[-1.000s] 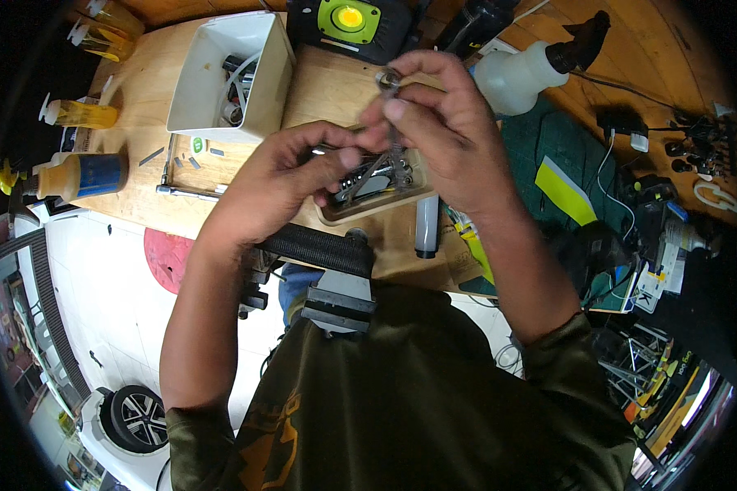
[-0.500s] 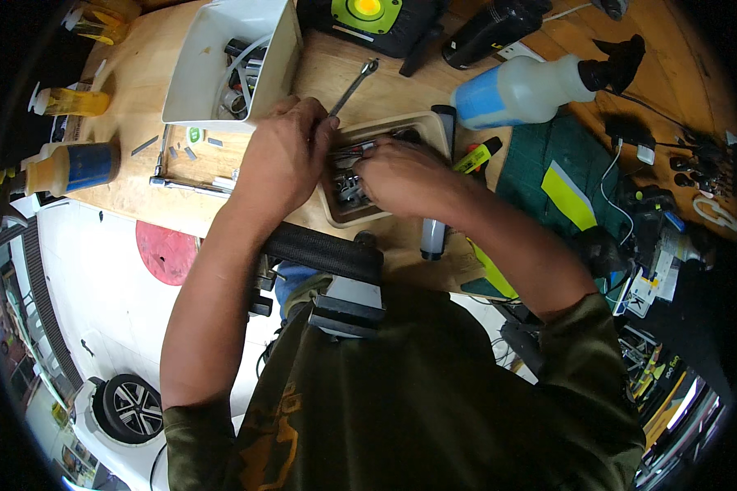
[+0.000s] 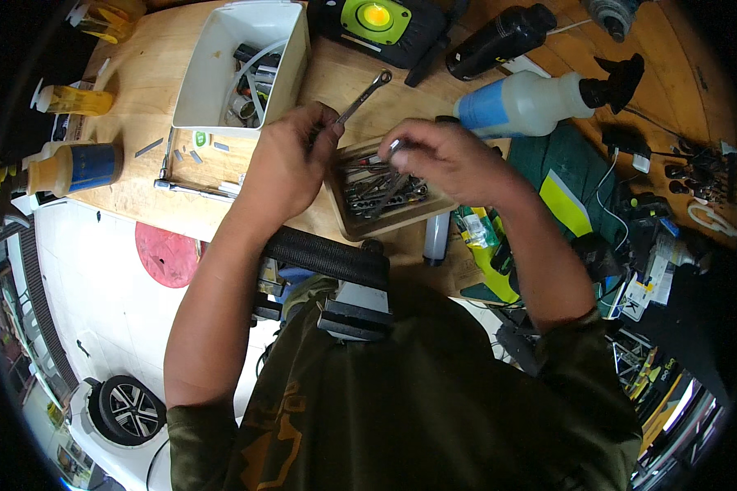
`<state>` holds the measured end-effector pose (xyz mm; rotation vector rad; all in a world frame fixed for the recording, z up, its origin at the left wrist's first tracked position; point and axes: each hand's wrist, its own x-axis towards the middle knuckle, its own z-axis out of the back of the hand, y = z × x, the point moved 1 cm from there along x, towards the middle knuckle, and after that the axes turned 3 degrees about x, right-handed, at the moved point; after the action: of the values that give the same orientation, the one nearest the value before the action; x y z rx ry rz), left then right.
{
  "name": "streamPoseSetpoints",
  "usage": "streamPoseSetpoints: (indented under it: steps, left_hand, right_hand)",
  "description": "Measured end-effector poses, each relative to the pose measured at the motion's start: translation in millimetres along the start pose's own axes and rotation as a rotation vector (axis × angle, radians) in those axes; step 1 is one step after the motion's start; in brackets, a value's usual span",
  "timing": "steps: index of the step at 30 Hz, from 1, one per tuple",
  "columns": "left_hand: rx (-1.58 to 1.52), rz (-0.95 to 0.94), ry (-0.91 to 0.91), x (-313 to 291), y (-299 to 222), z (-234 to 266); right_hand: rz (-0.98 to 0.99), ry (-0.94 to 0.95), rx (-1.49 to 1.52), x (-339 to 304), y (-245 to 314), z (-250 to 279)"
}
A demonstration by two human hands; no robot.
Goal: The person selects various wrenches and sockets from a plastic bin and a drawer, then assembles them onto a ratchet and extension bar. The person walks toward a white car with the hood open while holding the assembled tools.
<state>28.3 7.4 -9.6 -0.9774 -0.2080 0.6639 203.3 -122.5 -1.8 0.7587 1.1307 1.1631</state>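
Observation:
My left hand [image 3: 295, 155] is closed around a silver ring-ended wrench [image 3: 363, 96], its ring pointing up and away to the right. Above the tan tray [image 3: 348, 222], my right hand [image 3: 454, 159] pinches a slim metal tool [image 3: 397, 146] with a shiny end. Fingers and motion blur hide most of that tool, so its exact kind is unclear. Several metal wrenches and small sockets [image 3: 397, 192] lie jumbled in the tray. The right hand covers the tray's far right corner.
Behind the left hand stands a white bin [image 3: 282, 90] holding tools and a clear hose. A ratchet [image 3: 192, 188] lies at left. To the right are a spray bottle [image 3: 520, 105] and a black bottle [image 3: 499, 41]. A work light [image 3: 381, 20] sits at the back.
My right hand has risen out of the tray and moved right, with a slim metal tool in its fingers. The tray's contents are more exposed. The left hand still holds the wrench.

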Motion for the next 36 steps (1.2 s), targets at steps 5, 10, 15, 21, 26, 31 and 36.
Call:
streamPoseSetpoints:
  steps: [5, 10, 15, 21, 26, 31, 36]
  left_hand:
    - [-0.693, 0.199, 0.221, -4, -15, 2]
    - [-0.835, 0.218, 0.281, -10, -12, 2]
    - [-0.837, 0.289, 0.310, -17, -26, -9]
    - [-0.946, 0.366, 0.378, -31, -40, -17]
    - [-0.934, 0.322, 0.367, -34, -37, -14]
    - [-0.751, 0.239, 0.249, -38, -39, -19]
    - [-0.668, 0.179, 0.241, -36, -40, -17]
  right_hand:
    - [0.112, -0.374, 0.993, -28, -11, -6]
    - [0.298, -0.372, 1.158, -43, -11, -7]
    - [0.251, -0.279, 1.186, -44, -5, -15]
    - [0.307, -0.232, 1.280, -43, -17, -25]
    - [0.291, -0.273, 1.308, -48, -19, -28]
    - [0.323, -0.300, 1.273, -51, -24, -29]
    - [0.304, -0.314, 1.274, -51, -24, -29]
